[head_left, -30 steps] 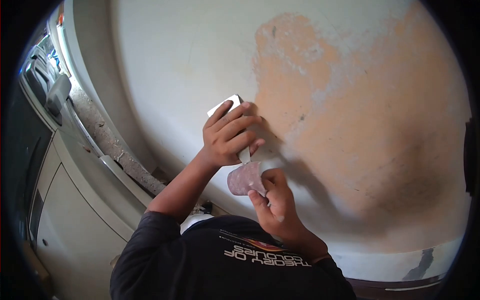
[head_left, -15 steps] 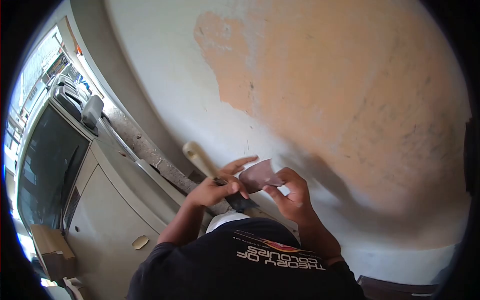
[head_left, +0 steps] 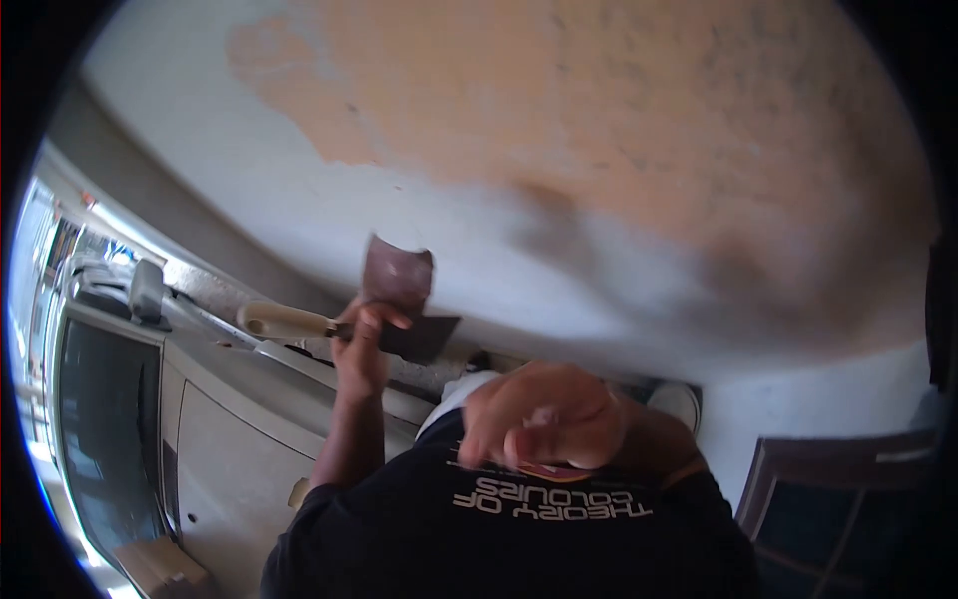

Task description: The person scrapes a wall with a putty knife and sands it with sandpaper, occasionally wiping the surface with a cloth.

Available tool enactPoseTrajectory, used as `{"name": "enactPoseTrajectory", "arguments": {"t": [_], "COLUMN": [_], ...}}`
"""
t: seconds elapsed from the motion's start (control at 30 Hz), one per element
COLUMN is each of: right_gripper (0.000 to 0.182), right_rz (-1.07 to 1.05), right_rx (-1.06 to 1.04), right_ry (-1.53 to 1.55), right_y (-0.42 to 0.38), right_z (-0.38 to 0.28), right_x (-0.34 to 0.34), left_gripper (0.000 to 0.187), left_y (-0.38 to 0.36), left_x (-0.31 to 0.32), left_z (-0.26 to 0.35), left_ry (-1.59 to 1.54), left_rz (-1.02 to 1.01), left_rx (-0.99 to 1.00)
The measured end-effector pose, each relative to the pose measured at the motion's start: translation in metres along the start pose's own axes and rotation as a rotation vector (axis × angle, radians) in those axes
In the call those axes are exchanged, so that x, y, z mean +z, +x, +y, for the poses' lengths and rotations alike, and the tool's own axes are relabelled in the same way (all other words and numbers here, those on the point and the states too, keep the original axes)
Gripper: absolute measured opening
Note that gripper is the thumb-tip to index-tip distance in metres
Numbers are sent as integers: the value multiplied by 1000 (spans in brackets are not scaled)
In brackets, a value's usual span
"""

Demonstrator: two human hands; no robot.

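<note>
The left hand is clamped around a putty knife and a piece of sandpaper, held together just off the patchy orange and white wall. The right hand is blurred, fingers curled loosely, nothing visibly in it, against the black shirt.

Probably a room under renovation: patchy scraped wall, white cabinet alongside.
</note>
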State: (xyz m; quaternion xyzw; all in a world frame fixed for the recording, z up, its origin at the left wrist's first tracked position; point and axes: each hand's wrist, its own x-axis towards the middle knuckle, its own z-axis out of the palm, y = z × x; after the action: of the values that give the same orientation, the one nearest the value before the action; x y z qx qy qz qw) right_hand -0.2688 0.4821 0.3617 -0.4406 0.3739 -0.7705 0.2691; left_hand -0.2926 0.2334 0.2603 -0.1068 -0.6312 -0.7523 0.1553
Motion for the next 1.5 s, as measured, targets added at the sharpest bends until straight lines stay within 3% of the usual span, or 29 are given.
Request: {"name": "enactPoseTrajectory", "arguments": {"t": [0.03, 0.1, 0.17, 0.2, 0.27, 0.53, 1.07, 1.27, 1.3, 1.4, 1.43, 1.47, 1.5], "right_gripper": [23, 22, 33, 33, 33, 33, 33, 33, 33, 55, 55, 64, 74], "right_rz": [-152, -205, -350, -324, -497, -461, -463, -503, -521, -76, -110, 9, 137], "right_rx": [-56, -131, -323, -304, 34, -46, -214, -285, -283, -208, -219, -189, -160], "right_ry": [172, 409, 292, 294, 543, 566, 488, 532, 543, -671, -666, -907, -1144], "right_y": [11, 36, 62, 67, 72, 63, 68, 80, 76, 52, 57, 61, 64], "right_z": [-7, -12, 1, 0, -3, 5, 26, 17, 20, 29, 33, 38, 42], "right_x": [9, 39, 54, 58, 62, 50, 58, 30, 27, -1, -3, -1, -1], "left_gripper": [48, 46, 44, 44, 44, 43, 40, 39, 39, 37, 34, 31, 19], "left_y": [1, 1, 3, 2, -1, -9, -3, -8, -7, -3, 4, 9, 22], "left_x": [-2, -10, -10, -9, -17, -27, -24, -18, -9, -14, -14, -16, -21], "left_z": [0, -5, -7, -6, -8, -8, -7, -4, 10, 5, 7, 8, 4], "left_ry": [32, 31, -36, -69, -58, -16, 16, 163, 323, 451, 588, 727, 942], "left_rz": [10, 22, 48, 70, 125, 213, 134, 188, 242, 204, 166, 125, 22], "left_rx": [11, 33, 44, 36, 20, 34, 31, 25, -31, 54, 143, 222, 483]}}
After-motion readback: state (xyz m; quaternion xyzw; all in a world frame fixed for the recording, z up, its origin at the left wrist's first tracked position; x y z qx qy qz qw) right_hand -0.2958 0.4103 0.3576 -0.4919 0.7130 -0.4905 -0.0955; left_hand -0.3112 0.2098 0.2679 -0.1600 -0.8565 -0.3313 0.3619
